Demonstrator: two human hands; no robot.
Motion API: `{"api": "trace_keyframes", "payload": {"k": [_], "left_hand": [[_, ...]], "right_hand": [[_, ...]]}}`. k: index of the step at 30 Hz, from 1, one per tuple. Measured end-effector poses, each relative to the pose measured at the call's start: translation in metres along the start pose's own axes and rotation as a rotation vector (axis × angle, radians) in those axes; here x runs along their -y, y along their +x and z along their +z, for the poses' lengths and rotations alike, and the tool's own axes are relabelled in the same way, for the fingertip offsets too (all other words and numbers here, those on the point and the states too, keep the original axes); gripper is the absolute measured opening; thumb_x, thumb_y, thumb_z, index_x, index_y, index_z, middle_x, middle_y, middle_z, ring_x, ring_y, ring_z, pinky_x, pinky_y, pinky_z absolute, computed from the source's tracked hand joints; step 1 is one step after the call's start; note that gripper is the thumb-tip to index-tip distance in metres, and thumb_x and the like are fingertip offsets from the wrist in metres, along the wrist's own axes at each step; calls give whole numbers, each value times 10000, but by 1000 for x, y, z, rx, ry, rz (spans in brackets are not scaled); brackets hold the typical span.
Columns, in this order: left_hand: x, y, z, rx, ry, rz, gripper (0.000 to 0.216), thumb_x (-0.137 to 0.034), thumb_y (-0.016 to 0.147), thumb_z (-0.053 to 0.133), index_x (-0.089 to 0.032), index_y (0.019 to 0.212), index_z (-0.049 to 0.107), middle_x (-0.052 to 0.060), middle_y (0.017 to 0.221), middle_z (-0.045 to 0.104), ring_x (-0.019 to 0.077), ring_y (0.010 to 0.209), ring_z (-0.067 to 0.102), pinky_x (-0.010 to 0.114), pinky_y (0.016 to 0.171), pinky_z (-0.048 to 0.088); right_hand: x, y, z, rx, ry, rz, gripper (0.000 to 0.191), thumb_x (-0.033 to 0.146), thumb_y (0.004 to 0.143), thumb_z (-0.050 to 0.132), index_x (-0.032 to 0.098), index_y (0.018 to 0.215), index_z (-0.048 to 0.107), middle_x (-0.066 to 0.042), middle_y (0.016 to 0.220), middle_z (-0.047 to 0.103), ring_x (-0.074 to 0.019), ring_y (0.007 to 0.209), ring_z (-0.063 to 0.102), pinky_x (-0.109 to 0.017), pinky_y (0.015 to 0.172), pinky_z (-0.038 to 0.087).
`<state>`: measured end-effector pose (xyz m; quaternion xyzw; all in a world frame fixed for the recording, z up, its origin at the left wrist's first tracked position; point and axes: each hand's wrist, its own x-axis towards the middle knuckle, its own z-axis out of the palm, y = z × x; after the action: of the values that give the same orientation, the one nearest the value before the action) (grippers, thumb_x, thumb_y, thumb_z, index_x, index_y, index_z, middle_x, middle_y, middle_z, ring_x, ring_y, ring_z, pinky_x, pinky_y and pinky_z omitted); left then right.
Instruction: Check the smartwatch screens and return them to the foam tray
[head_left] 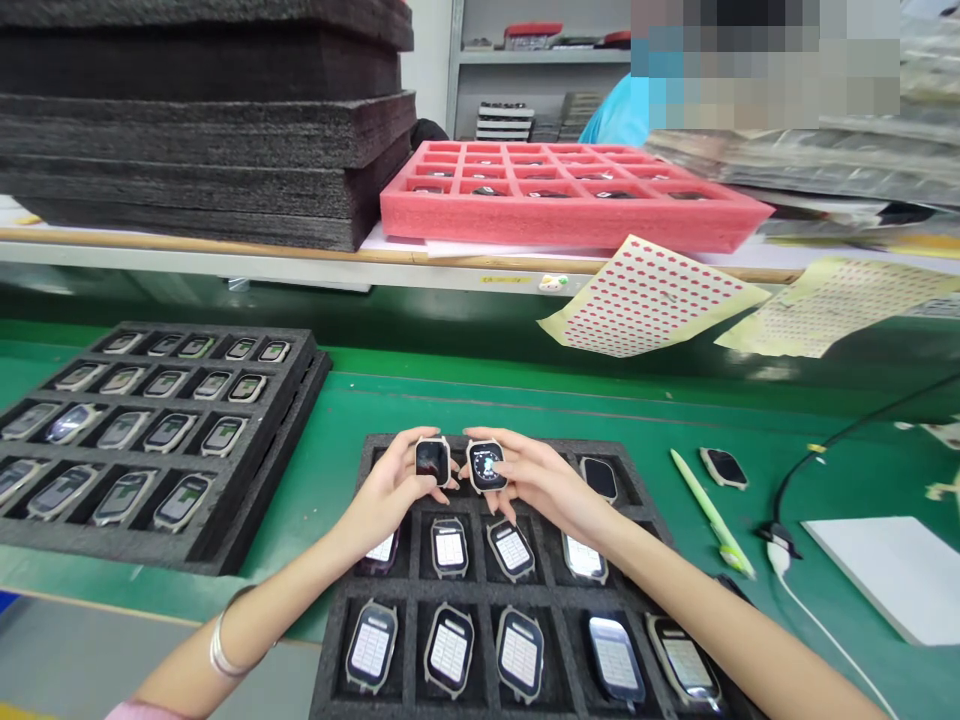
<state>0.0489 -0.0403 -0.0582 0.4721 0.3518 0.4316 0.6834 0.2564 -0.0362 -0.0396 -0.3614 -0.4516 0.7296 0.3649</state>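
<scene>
Over the far row of a black foam tray point(409, 610), each of my hands grips a smartwatch without a strap. My left hand point(397, 470) pinches a watch point(433, 461) with a dark screen. In my right hand point(536, 475) is another watch point(486, 466), its round clock face lit and the thumb lying on its screen. Below them, several watches, such as one watch point(449, 547) with a lit white keypad-like screen, lie in the tray's compartments. A dark-screened watch point(598, 479) rests in the far right part. My right forearm hides some compartments.
More watches fill a stacked foam tray point(217, 545) at left. A green pen point(709, 510), a loose watch point(724, 467), a white cable point(825, 640) and a white box point(892, 575) lie right. The shelf bears a pink foam tray point(570, 215) and black foam point(187, 130); sticker sheets point(652, 295) overhang.
</scene>
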Motion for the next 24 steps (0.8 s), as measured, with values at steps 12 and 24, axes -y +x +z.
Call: {"api": "trace_keyframes", "payload": {"k": [12, 24], "left_hand": [[0, -2, 0, -17, 23, 26, 403, -178, 789, 532, -166, 1187, 470, 71, 978, 643, 221, 898, 645, 319, 715, 552], [0, -1, -1, -24, 66, 64, 386, -212, 806, 558, -159, 1172, 447, 63, 926, 633, 190, 849, 623, 287, 682, 537]], "right_hand": [[-2, -3, 4, -70, -155, -62, 487, 277, 828, 629, 140, 1281, 512, -88, 902, 689, -154, 573, 662, -201, 420, 493], [-11, -1, 2, -63, -289, -105, 471, 282, 833, 658, 158, 1263, 510, -73, 915, 693, -116, 548, 645, -184, 437, 501]]}}
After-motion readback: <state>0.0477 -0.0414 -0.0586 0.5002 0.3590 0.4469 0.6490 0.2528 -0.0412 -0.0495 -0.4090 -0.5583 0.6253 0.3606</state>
